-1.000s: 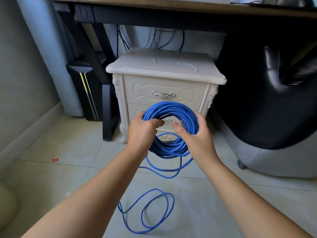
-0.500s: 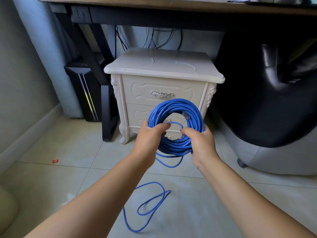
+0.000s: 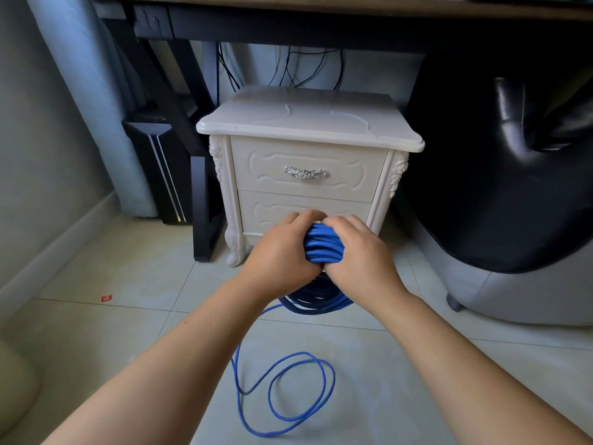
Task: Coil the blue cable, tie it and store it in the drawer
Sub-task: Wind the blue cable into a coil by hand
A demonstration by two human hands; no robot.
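Note:
The blue cable (image 3: pixel 322 244) is bundled into a thick coil that I hold edge-on in front of a white nightstand. My left hand (image 3: pixel 282 248) grips the coil's left side and my right hand (image 3: pixel 359 252) grips its right side, the two hands close together. The coil's lower part hangs dark below my hands. A loose tail of the cable runs down from the coil and lies in loops on the floor. Both drawers are closed; the top drawer (image 3: pixel 308 165) has a silver handle, and my hands hide part of the lower drawer (image 3: pixel 272 210).
The nightstand (image 3: pixel 308 123) stands under a dark desk (image 3: pixel 288 24). A black desk leg (image 3: pixel 200 203) and a black computer tower (image 3: pixel 160 175) are to its left. A black and grey chair (image 3: pixel 513 187) fills the right. A red scrap (image 3: pixel 106 298) lies on the tiled floor.
The coil has tipped from facing me as an open ring to edge-on, squeezed between both hands, which have come closer together. The loose tail on the floor has shifted.

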